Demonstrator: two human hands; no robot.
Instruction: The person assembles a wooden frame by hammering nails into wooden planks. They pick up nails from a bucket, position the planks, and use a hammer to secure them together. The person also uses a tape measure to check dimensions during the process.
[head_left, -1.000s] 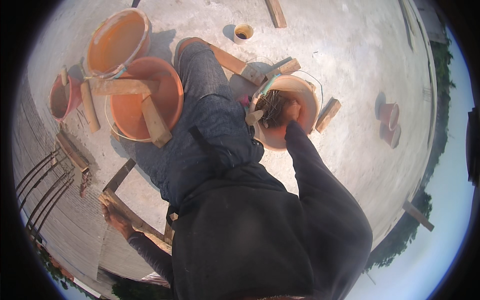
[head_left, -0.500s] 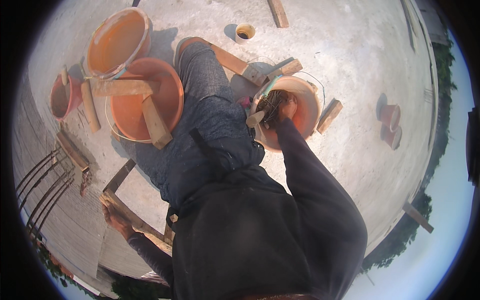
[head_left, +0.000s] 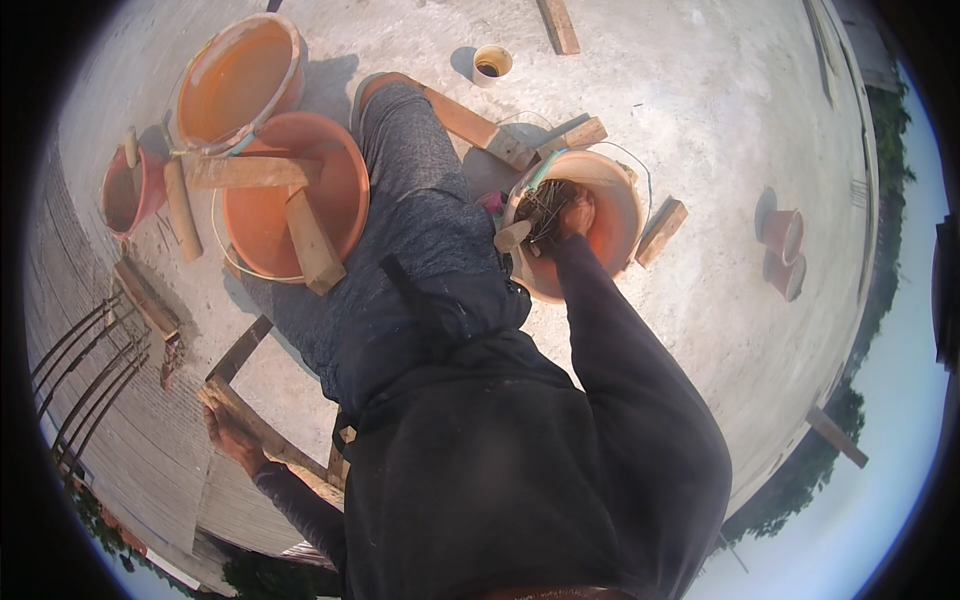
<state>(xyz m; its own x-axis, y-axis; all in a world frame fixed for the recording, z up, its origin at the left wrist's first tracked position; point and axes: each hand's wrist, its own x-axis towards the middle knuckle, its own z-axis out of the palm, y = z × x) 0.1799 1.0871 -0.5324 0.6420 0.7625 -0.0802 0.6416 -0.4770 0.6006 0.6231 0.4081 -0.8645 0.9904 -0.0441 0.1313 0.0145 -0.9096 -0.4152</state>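
My right hand reaches into an orange bucket on my right and is closed on a tangle of thin dark wire pieces inside it. A short wooden handle pokes out over the bucket's near rim. My left hand is down at the lower left, gripping the end of a wooden plank at the edge of the concrete slab. My leg in grey trousers stretches forward between the buckets.
Two large orange tubs with wooden pieces across one stand at the left, beside a small red bucket. Rebar ends stick out at the slab's left edge. A small cup, wood blocks and small pots lie around.
My right hand has shifted a little left and deeper into the orange bucket among the wire pieces. My left hand stays on the plank.
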